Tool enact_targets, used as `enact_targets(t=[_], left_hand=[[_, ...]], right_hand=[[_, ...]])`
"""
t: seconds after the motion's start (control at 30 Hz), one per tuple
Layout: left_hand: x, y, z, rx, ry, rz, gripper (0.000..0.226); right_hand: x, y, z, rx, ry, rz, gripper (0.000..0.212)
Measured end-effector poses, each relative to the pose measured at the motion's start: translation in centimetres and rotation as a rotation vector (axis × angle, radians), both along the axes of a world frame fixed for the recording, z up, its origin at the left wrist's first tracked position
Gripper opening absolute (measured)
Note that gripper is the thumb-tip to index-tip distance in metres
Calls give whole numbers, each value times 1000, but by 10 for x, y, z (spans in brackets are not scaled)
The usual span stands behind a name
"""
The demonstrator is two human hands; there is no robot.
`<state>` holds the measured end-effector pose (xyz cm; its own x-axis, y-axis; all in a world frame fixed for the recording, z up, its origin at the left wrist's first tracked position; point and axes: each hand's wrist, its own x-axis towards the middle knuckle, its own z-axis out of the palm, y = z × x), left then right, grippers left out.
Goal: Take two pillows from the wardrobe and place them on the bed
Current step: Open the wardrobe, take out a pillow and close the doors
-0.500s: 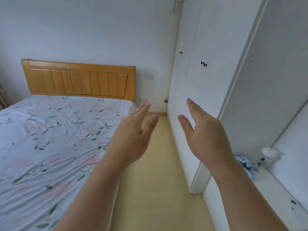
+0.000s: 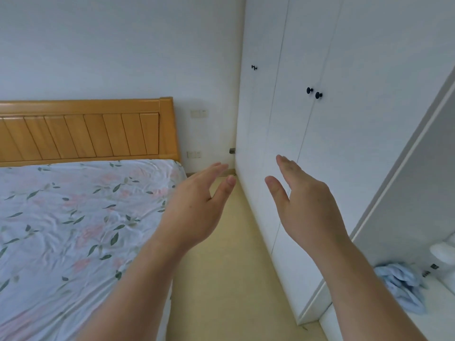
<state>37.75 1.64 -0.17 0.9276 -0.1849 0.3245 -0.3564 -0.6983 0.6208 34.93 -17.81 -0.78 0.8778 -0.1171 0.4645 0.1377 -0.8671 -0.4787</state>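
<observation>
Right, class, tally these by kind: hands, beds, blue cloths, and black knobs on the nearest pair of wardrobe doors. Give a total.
Hands: 2 (left hand, right hand)
Bed: 1
Blue cloth: 1
Black knobs: 2
Total: 6

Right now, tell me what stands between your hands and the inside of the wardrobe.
The shut wardrobe doors do. The left hand and the right hand are held open in front of them, holding nothing. The two black knobs sit higher up on the doors, not yet gripped.
</observation>
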Motion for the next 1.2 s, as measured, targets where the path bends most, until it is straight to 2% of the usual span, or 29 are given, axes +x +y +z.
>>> enact_targets(t=[0.17,0.43,0.63,0.93,1.2], left_hand=[[144,-24,-16,-39,11,-7,47],[363,-38,15,-70,23,16,49],[508,-24,1,-152,45,-5,47],[767,13,-15,-176,78,-134,46],[959,-13,-1,-276,158,-252,33]], right_hand=[[143,-22,-20,49,10,-5,52],[364,-42,13,53,39,41,52],[509,-29,9,14,55,35,52],[742,17,11,-25,117,-84,52],[908,9,18,-46,130,-254,52]])
